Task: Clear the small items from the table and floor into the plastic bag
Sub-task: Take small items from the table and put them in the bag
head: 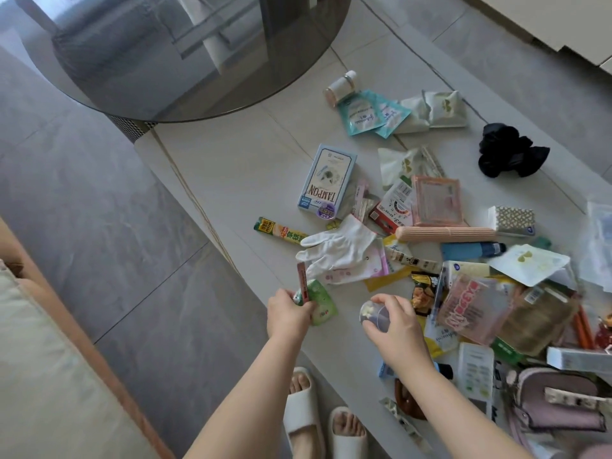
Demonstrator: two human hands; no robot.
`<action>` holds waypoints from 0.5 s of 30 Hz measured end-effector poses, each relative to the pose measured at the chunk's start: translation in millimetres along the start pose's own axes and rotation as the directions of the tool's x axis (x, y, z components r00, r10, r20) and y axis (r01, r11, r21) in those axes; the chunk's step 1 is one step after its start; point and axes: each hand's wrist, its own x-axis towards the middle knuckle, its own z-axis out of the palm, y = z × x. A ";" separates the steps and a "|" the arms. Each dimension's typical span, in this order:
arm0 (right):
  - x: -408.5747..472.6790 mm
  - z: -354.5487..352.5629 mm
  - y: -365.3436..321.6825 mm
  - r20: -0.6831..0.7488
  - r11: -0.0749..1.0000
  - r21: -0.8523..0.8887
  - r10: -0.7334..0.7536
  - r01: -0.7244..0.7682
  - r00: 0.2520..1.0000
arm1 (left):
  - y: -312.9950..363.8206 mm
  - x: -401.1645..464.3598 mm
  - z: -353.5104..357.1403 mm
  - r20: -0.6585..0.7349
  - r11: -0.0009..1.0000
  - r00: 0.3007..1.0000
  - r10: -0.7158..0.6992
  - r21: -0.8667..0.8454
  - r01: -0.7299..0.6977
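- Pale stone-look low table [251, 167] runs from near right to far centre, grey tile floor to the left, round dark glass top [185, 51] at far left, sofa edge near left.
- Left hand [288, 314] is curled round a small bunch: green sachet [319, 301] plus a thin red stick pack [302, 282], held just over the table's near-left edge.
- Right hand [394, 323] grips a small clear round capsule [372, 314] w/ pale bits inside, fingers wrapped over the top; can't tell if it's lifted or touching the table.
- Step in hand, by my read: gathering, both hands loaded w/ small stuff, nothing bagged yet.
- Plenty left on the table: TAMPON box [328, 180], white glove [337, 248], teal sachets [371, 114], small bottle [341, 87], black scrunchie [511, 154], pink ribbed tube [447, 234], and a dense heap of packets at right.
- Next move prob. needs the plastic bag, and one hand freed to hold it open.
- Bag itself: not clearly seen. Clear plastic at the right edge [599, 233] may be it, but it's cut off and blurry.
- Heap at right is overlapped and smeared; many labels unreadable.
- Pink pouch [559, 405] near right is partly cut off.
- Feet in white slippers [303, 409] hide the floor below; no floor items made out.
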 end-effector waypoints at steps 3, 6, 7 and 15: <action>-6.1 -9.2 -10.9 0.060 0.999 0.052 0.007 -0.011 0.998 | -2.5 -16.9 -11.6 -0.001 0.994 1.000 -0.024 -0.104 0.024; -20.4 -19.7 -28.8 0.124 0.994 0.107 0.010 -0.023 0.992 | -9.3 -41.6 -30.0 0.020 0.971 0.999 -0.046 -0.233 0.050; -26.8 -23.2 -36.0 0.135 0.990 0.136 0.011 -0.029 0.991 | -13.0 -51.3 -37.6 0.023 0.959 0.998 -0.050 -0.278 0.055; -106.6 -40.2 -113.9 0.216 0.968 0.246 -0.094 0.039 0.972 | -49.4 -148.5 -117.7 0.016 0.767 0.991 -0.131 -0.632 0.111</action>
